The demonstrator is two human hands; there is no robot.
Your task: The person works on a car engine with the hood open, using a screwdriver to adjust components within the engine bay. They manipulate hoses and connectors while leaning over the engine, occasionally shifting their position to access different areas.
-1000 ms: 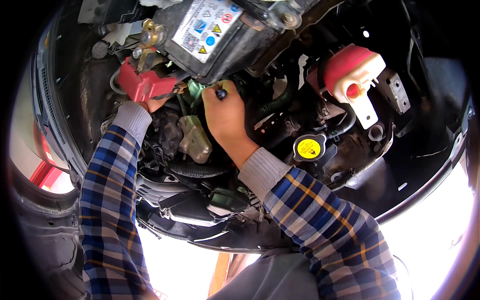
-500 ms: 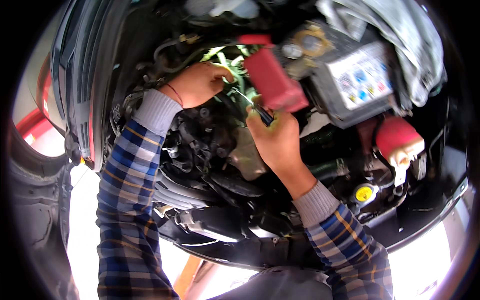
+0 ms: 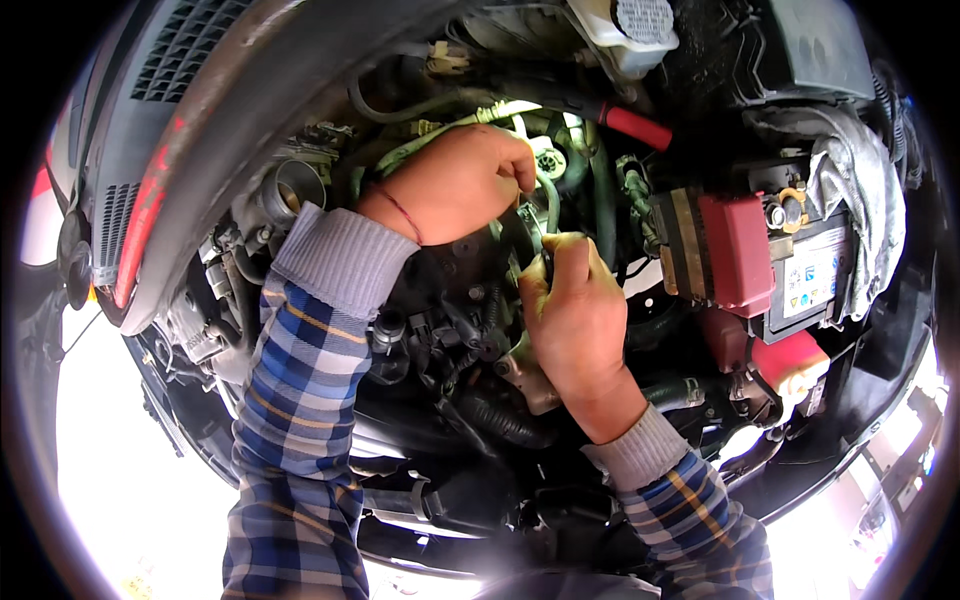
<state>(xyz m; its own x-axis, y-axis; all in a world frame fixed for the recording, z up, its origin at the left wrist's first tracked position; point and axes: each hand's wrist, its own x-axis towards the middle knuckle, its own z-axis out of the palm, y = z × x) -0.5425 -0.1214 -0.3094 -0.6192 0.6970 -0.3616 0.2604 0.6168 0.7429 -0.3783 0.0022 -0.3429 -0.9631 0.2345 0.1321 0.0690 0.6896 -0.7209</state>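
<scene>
Deep in a car's engine bay, my left hand is closed, its fingers curled down among hoses and wires. Whatever its fingertips pinch is hidden below them. My right hand is wrapped round a screwdriver. Most of its dark handle is covered by my fingers, and the thin metal shaft points up toward my left fingertips. What the tip touches is too small to tell. Beside both hands runs a green-lit hose, and a round fitting lies just past my left knuckles.
At the right sits a battery with a red cover near it and a grey cloth draped over its side. A white reservoir stands at the back. A red-sleeved cable crosses behind my hands; a black rubber-edged panel curves along the left.
The view has shifted, so the battery and red cover now appear farther right and lower. Both hands stay close together at the hoses, the screwdriver still in my right hand.
</scene>
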